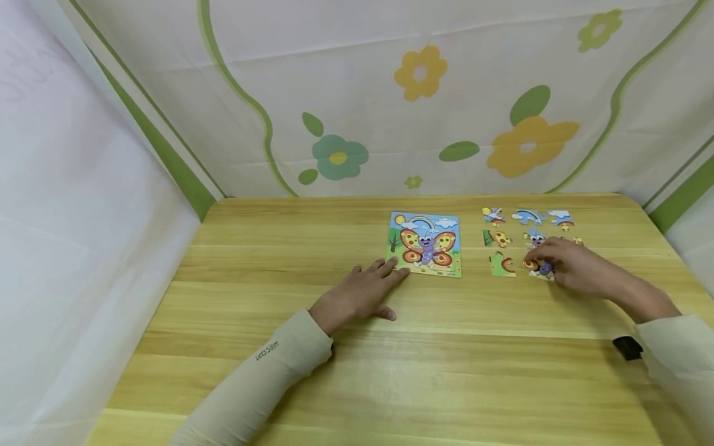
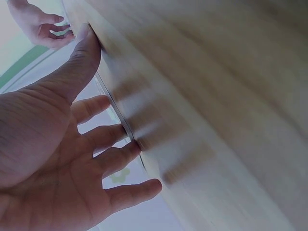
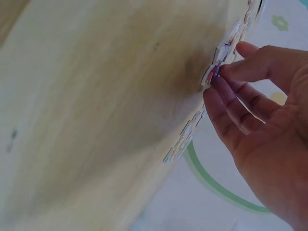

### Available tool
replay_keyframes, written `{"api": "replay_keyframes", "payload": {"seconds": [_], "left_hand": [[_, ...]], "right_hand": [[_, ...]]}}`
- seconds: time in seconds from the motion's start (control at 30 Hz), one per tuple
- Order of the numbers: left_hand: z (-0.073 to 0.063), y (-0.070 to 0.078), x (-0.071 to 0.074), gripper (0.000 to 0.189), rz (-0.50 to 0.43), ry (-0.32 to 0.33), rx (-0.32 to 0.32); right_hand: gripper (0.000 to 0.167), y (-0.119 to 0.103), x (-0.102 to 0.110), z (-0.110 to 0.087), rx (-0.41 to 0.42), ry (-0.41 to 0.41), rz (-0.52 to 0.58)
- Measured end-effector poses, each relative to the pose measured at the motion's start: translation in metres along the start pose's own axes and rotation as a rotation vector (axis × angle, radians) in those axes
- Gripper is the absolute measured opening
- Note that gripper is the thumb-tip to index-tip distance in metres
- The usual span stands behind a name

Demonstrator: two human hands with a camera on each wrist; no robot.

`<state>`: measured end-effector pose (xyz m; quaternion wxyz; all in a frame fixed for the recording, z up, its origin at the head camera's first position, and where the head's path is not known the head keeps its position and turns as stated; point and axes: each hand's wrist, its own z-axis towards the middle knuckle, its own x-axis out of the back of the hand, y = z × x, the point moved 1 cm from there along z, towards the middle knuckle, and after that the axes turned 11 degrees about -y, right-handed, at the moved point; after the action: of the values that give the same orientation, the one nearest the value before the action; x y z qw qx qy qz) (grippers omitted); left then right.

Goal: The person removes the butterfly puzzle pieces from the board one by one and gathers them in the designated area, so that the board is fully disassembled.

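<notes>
A square butterfly picture board [image 1: 424, 230] lies on the wooden table. My left hand [image 1: 362, 291] rests at its lower left corner with fingers spread and fairly straight; the left wrist view shows fingertips [image 2: 130, 149] at the board's edge. To the right, loose jigsaw pieces lie in spaced rows, among them a rainbow piece [image 1: 528, 216] and a green corner piece [image 1: 502, 265]. My right hand [image 1: 586, 269] pinches a purple butterfly-body puzzle piece [image 1: 545, 269] in the bottom row between thumb and fingers. That hand hides part of the pieces behind it.
The wooden table [image 1: 446, 378] runs back to a white cloth [image 1: 357, 74] printed with flowers. More white cloth hangs at the left and right sides. A black object [image 1: 627, 348] shows beside the right sleeve.
</notes>
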<state>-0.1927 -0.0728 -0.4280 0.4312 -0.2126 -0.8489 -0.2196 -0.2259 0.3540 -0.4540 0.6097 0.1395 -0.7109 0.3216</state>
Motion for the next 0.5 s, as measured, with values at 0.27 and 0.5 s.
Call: {"api": "replay_keyframes", "payload": {"seconds": [0.27, 0.5], "left_hand": [[0.0002, 0.0006, 0.0001, 0.091, 0.012, -0.008, 0.006], [0.0008, 0.0, 0.0008, 0.091, 0.002, -0.012, 0.005]], "right_hand": [[0.044, -0.0025, 0.0001, 0.0003, -0.023, -0.006, -0.005], [0.045, -0.0025, -0.0013, 0.0008, 0.013, 0.009, -0.039]]}}
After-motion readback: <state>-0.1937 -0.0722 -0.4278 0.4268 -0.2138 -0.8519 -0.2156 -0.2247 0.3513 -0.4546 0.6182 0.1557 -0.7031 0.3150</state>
